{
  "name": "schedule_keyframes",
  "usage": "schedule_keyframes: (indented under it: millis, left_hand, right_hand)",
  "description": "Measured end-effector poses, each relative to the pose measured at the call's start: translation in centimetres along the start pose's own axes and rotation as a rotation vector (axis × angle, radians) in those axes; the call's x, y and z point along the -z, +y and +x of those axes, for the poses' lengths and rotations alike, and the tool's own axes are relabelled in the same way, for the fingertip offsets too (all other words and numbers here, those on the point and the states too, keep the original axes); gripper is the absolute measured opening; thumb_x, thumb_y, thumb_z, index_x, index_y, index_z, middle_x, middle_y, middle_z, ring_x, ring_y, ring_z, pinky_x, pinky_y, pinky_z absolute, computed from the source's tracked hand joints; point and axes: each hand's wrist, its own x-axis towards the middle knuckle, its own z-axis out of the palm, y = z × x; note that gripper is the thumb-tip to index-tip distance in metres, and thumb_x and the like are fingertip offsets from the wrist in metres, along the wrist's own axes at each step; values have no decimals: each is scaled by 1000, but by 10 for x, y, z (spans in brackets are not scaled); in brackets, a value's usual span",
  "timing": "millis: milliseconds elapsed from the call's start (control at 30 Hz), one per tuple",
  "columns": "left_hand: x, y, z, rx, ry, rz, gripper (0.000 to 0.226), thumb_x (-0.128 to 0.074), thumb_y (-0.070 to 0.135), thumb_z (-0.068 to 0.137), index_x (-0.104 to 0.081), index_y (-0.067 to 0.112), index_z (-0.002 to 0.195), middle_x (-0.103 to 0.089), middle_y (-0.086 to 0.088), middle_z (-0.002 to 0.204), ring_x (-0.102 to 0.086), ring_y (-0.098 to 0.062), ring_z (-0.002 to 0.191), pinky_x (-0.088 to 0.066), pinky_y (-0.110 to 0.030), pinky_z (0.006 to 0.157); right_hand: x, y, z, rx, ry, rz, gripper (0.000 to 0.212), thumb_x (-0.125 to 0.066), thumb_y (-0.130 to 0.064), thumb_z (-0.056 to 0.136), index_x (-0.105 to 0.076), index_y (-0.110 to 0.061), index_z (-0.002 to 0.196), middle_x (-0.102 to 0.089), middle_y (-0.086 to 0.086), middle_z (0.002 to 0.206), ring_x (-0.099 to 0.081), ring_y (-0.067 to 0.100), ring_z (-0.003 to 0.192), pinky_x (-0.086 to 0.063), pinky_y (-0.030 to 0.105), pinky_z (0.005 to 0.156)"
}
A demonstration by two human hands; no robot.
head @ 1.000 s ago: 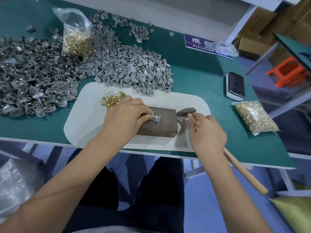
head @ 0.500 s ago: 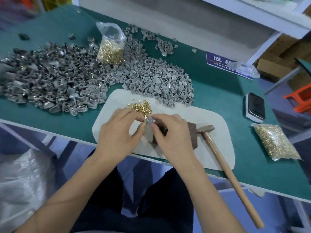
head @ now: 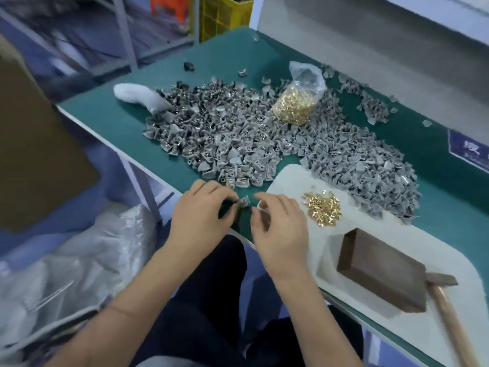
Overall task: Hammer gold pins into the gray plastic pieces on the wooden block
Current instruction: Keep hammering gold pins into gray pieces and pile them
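Note:
My left hand [head: 201, 215] pinches a small gray plastic piece [head: 244, 202] just above the table's front edge, left of the white mat [head: 288, 181]. My right hand [head: 280, 231] hovers beside it with loosely curled fingers, a small gap between its fingertips and the piece. The dark wooden block [head: 381, 271] lies bare on the mat at the lower right. The hammer [head: 449, 308] lies against the block's right end, held by no hand. A small heap of loose gold pins [head: 324, 210] sits on the mat, right of my right hand.
Large piles of gray plastic pieces [head: 238, 144] cover the green table [head: 127, 120] beyond the hands. A clear bag of gold pins [head: 293, 102] stands among them. A white cloth [head: 140, 95] lies at the far left. A crumpled plastic bag [head: 79, 260] sits below the table edge.
Both hands moved left off the wooden block to the table's front edge, the gray piece going with the left hand. The right hand let go of the piece. My view swung left.

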Motion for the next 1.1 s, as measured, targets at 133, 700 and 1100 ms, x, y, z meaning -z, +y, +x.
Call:
schedule_keyframes:
  millis: [133, 700, 1100]
  left_hand:
    - [-3, -2, 1, -1, 10, -46, 10, -72, 34, 89, -72, 28, 98, -65, 10, 96, -55, -22, 96, -48, -41, 81]
    - [-15, -4, -17, -50, 53, 97, 28, -60, 37, 91, -69, 25, 114, -59, 5, 101, -52, -26, 96, -39, -37, 78]
    - [-27, 58, 8, -192, -90, -298, 11, -69, 21, 92, -73, 21, 102, -64, 12, 95, -56, -17, 96, -50, -41, 84]
  right_hand:
    - [-3, 2, -4, 96, -13, 24, 22, -68, -15, 92, -74, -19, 114, -63, 1, 101, -55, 26, 93, -48, 46, 79]
    - [-3, -3, -4, 55, -92, -7, 23, -52, -24, 96, -70, -24, 110, -55, -4, 99, -50, 21, 95, -44, 40, 80]
    - [76, 47, 0, -194, 204, -115, 21, -54, -29, 97, -73, -26, 104, -67, -8, 100, -55, 22, 99, -44, 42, 85]
